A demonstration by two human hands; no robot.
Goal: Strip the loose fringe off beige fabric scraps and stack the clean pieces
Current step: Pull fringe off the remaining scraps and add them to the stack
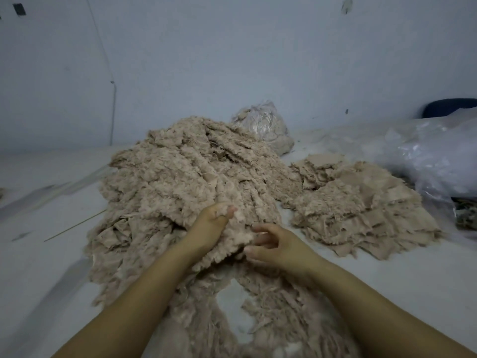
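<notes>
Beige fabric scrap [232,241], fringed, gripped in the left hand [210,224] at the big heap's [180,171] near edge, right hand [278,248] beside it, fingers loosely spread.

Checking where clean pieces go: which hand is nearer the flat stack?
Right. The right hand lies just left of the stack; the left hand is farther left, gripping the big pile.

A single view only — a wide-angle camera worn on the person's head, looking forward and down. It sits close over both forearms, which enter from the bottom edge, and faces across a pale floor [387,293] toward a wall [232,60] at the back. The wide lens bends the edges — near things loom large, the wall recedes.
</notes>
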